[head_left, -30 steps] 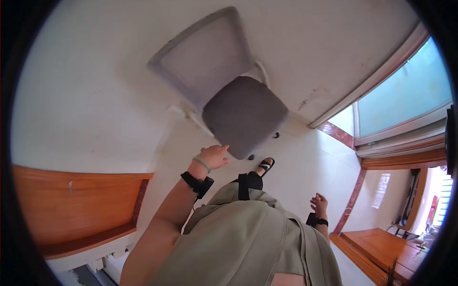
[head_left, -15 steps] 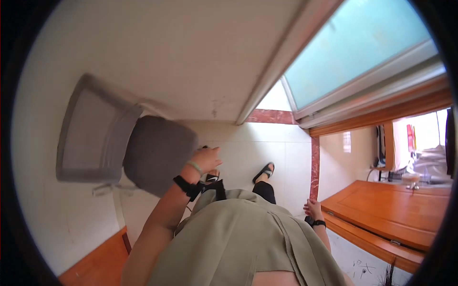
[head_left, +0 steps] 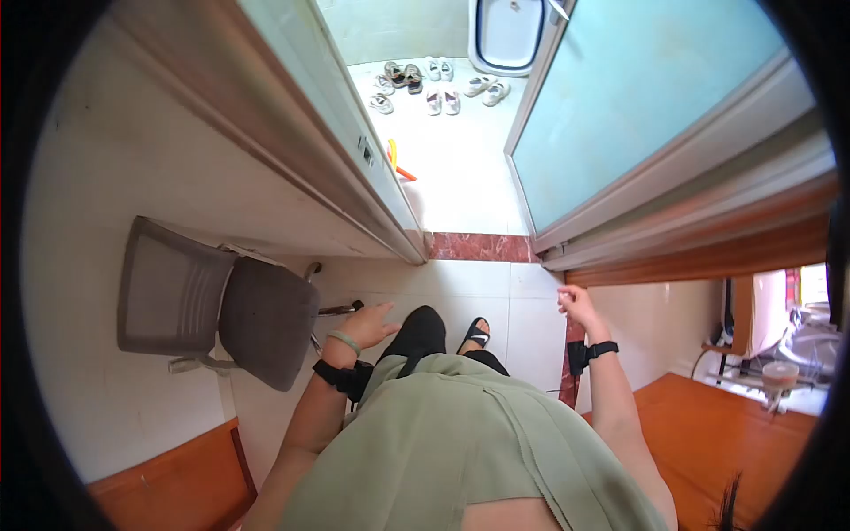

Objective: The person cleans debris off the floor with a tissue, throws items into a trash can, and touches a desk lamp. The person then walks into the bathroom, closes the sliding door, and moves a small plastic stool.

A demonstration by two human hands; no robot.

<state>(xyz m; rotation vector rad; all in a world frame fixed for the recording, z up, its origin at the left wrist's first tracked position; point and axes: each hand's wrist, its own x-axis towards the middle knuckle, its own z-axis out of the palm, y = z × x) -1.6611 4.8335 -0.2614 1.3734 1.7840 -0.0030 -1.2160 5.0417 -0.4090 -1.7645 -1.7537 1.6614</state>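
Observation:
My left hand [head_left: 372, 324] hangs empty with its fingers stretched out, just right of a grey office chair [head_left: 266, 314]. A bangle [head_left: 345, 342] and a black strap [head_left: 340, 375] circle that wrist. On the other side, my right hand [head_left: 580, 305] is loosely curled with its fingers apart, holding nothing I can see. It is nearest to the reddish marble strip [head_left: 574, 333] on the floor and the wooden door frame. Another black strap [head_left: 595, 354] is on the right wrist. Below, one foot in a black sandal [head_left: 477, 331] stands on pale tiles.
Ahead, a red marble threshold [head_left: 482, 248] crosses an open doorway with a frosted glass door [head_left: 642, 115] on its right. Beyond lie several pairs of shoes [head_left: 443, 102], an orange-and-yellow object [head_left: 400, 164] and a blue-rimmed basin [head_left: 506, 40]. An orange-brown wooden surface [head_left: 726, 442] is at right.
My view has moved forward and turned to the doorway, so the shoes and basin now show. My right hand has swung up and forward; the left is clear of the chair seat.

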